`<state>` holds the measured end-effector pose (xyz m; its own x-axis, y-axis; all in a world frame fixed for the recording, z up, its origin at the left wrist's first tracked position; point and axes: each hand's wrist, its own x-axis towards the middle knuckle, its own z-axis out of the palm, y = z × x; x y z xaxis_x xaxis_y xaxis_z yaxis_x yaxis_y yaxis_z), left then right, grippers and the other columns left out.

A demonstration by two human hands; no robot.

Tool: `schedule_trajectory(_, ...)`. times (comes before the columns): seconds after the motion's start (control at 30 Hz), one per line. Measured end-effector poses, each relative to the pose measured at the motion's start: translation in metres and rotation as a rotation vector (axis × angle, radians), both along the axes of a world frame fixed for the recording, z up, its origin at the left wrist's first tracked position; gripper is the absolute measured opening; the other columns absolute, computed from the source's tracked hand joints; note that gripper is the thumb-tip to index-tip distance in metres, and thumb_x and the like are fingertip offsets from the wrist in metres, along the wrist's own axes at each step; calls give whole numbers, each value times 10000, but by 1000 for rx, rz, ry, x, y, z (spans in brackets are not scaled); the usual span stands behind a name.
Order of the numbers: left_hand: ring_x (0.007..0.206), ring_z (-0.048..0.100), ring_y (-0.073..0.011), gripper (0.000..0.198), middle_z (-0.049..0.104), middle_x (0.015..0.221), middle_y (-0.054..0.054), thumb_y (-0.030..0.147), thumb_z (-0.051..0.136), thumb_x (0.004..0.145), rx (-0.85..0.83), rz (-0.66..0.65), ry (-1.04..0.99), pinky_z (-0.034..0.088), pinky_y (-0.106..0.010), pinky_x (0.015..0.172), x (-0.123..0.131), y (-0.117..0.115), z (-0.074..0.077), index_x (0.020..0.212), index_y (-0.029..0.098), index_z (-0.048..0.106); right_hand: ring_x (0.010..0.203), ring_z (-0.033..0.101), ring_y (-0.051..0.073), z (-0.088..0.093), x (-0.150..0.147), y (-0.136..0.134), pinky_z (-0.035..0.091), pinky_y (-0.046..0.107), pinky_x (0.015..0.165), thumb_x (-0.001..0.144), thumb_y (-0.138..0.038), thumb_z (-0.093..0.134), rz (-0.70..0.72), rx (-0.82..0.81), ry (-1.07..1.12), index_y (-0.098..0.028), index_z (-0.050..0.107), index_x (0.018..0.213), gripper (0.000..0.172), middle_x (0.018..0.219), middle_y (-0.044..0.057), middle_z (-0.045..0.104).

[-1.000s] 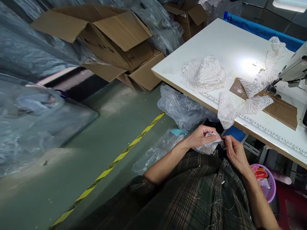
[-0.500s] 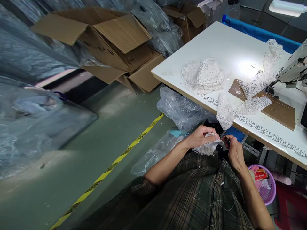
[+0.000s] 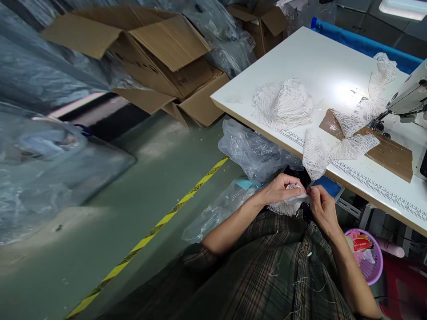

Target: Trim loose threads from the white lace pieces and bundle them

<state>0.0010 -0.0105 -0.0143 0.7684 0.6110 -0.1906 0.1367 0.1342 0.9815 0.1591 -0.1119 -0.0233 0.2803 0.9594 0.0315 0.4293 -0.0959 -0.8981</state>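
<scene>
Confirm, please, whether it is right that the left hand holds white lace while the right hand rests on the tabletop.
Not quite: in the head view, the right hand is off the tabletop, close beside the white lace that the left hand holds.

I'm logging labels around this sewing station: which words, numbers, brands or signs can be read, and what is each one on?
"UN", last letter unclear: on the big cardboard box.
Larger dark print on another side of that box: too blurred.
Ruler along the table edge: numbers too small.
Red packet in the purple basket: print too small.
</scene>
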Motion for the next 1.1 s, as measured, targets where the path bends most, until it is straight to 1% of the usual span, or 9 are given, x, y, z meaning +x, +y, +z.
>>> schedule_trajectory(0.1,729,601,-158,364,701,770,-62,478,692,756,-15,-2,-26,457,-256,695,0,0,-5,769,116,730,740,611,186,-6,0,5,472,295,664,882,-559,528,-195,101,115,-176,650,961,410,827,53,688)
schedule_trajectory(0.17,725,604,-156,364,700,772,-66,480,686,767,-11,-11,-40,457,-249,676,0,0,-6,773,119,734,820,633,210,-8,-1,13,498,323,725,836,-550,589,-273,140,164,-164,671,985,422,887,81,708)
schedule_trajectory(0.33,747,603,-155,375,675,802,-77,494,689,794,108,-36,-145,464,-256,695,-9,4,10,741,124,720,601,522,146,-1,-4,24,461,273,589,823,-482,600,-295,178,145,-169,687,746,334,630,8,605)
schedule_trajectory(0.43,716,596,-148,381,672,777,-69,501,655,847,161,-56,-144,468,-266,700,-23,11,33,793,127,709,462,393,96,12,-6,9,350,224,450,846,-386,592,-249,253,18,-182,638,666,275,505,-45,478)
schedule_trajectory(0.57,738,584,-149,341,661,819,-59,484,660,862,371,2,-219,469,-290,735,-33,21,53,863,148,719,392,356,69,31,-11,-23,284,210,406,832,-163,563,-15,459,-182,-207,560,684,155,485,-77,463)
schedule_trajectory(0.7,832,576,-167,336,617,903,-65,483,651,865,466,9,-237,462,-324,811,-11,20,35,918,164,742,409,403,81,40,-18,-42,324,219,441,805,-91,530,118,546,-218,-232,492,726,165,516,-77,475)
schedule_trajectory(0.9,919,579,-206,548,599,956,-94,673,657,763,110,-276,-350,474,-306,775,27,-3,-5,878,147,760,407,416,95,35,-20,-48,332,237,442,817,-129,530,158,492,-192,-234,497,707,155,514,-60,489)
schedule_trajectory(1.0,949,605,-212,453,646,912,-98,590,715,766,62,-260,-355,483,-309,826,26,-8,-4,765,138,739,410,409,97,31,-13,-49,326,241,445,823,-155,526,153,430,-164,-226,518,684,157,509,-54,496)
schedule_trajectory(1.1,819,638,-172,407,705,865,-88,530,705,801,64,-230,-181,491,-282,768,17,-6,3,813,125,733,447,430,108,25,-2,-47,333,240,458,893,-270,500,108,240,-59,-210,588,758,171,539,-48,507)
